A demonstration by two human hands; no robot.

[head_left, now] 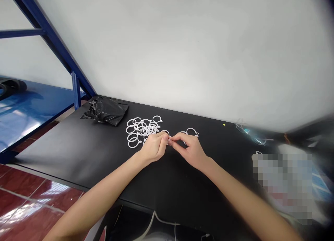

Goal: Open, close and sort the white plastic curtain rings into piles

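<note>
My left hand [154, 146] and my right hand [190, 147] meet over the black table [78, 150], fingers pinched together on one white plastic ring [165, 133] held between them. A heap of several white rings [141, 129] lies just left of and behind my left hand. Two more white rings [191, 132] lie behind my right hand.
A crumpled black plastic bag [105, 110] lies at the table's back left. A white wall rises behind. A blue metal frame [75, 88] and blue shelf stand at the left over a red tiled floor. Clear wire-like items [250, 133] lie at the back right.
</note>
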